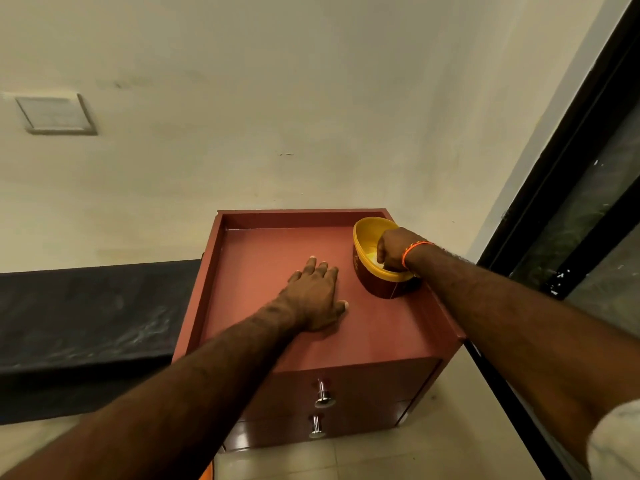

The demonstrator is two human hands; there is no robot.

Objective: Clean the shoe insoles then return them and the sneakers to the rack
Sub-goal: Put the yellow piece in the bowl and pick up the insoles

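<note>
Your left hand (317, 299) lay flat on the one cabinet (263, 258); your right hand (393, 251) reached, fingers curled, into one yellow bowl (367, 233); its grasp couldn't be told. Two drawer knobs (323, 393) showed.

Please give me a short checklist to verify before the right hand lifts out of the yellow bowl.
1. Left hand rests flat on the cabinet top, steadying: ok.
2. Right hand is inside the bowl, fingers curled: ok.
3. What the right hand holds: cannot tell, hidden.
4. Bowl stands away from the right edge: not ok, it is close.
5. Insoles and sneakers in view: not ok, none visible.
</note>
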